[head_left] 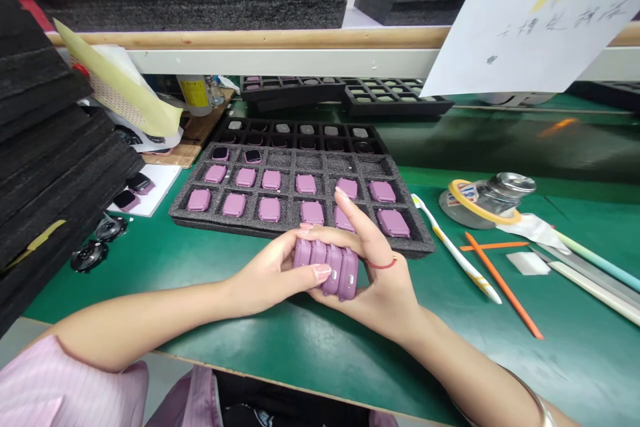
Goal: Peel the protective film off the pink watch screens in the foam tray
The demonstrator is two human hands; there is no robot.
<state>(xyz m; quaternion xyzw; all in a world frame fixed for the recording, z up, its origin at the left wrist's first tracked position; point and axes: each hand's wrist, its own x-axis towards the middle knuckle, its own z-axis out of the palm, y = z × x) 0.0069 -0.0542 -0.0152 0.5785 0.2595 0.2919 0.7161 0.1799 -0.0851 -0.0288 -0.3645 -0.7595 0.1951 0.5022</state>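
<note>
Several purple watch cases (332, 272) stand side by side in a stack between my hands, above the near edge of the bench. My left hand (273, 270) grips the stack from the left, its thumb lying across the front. Cupped round the right side and underneath is my right hand (383, 287), with its index finger pointing up and away. Just beyond the hands lies a black foam tray (230, 223), with purple watch cases in its two near rows. Two cases with dark screens (253, 157) sit in its far left row.
A toothbrush (455, 253), orange sticks (503, 283) and a glass jar (505, 193) lie to the right. Black foam trays (55, 127) are piled at the left. A shelf (280, 61) crosses above the bench, with a paper sheet (530, 33) hanging from it.
</note>
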